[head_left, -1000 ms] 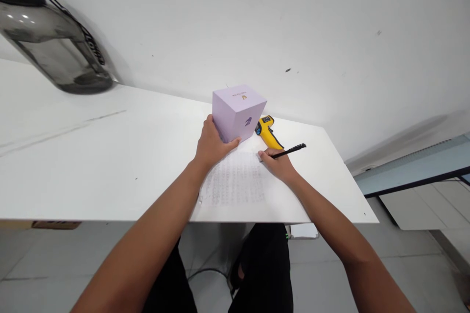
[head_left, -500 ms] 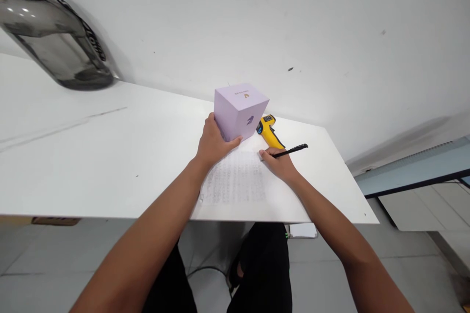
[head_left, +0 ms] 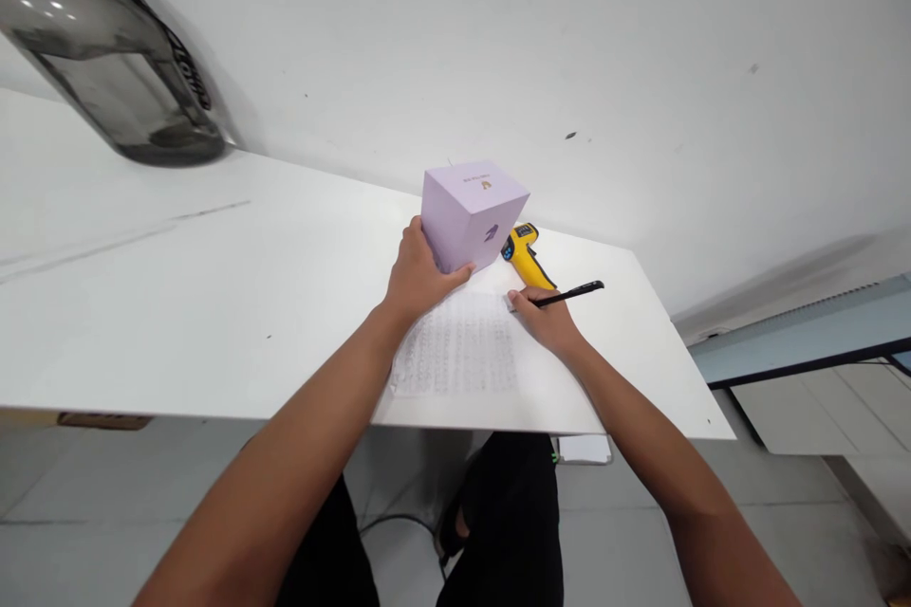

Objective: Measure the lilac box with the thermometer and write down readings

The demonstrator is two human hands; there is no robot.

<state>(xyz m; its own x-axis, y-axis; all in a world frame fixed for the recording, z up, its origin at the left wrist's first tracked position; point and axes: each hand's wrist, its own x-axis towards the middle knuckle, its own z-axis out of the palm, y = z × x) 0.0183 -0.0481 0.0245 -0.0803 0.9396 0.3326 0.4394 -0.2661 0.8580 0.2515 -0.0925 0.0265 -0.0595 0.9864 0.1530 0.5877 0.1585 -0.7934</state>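
Observation:
My left hand [head_left: 421, 277] grips the lower near corner of a lilac box [head_left: 473, 220], thumb along its front and fingers behind its left side. The box stands on the white table, with small gold and purple prints on its faces. In my right hand [head_left: 542, 315] is a black pen [head_left: 573, 292], its tip low over the upper right edge of a sheet of paper [head_left: 455, 356] covered in rows of writing. Whether the tip touches the paper I cannot tell. Just beyond my right hand lies a yellow infrared thermometer gun [head_left: 529, 258], partly behind the box.
A grey see-through water bottle [head_left: 120, 85] with a black lid stands at the far left by the wall [head_left: 455, 38]. The white table [head_left: 213, 303] ends at the right. Past that edge is a dark-framed panel [head_left: 818, 341]. My legs are below the front edge.
The whole view has shifted slightly, so the table things appear a little further right. My left hand still holds the box and my right the pen.

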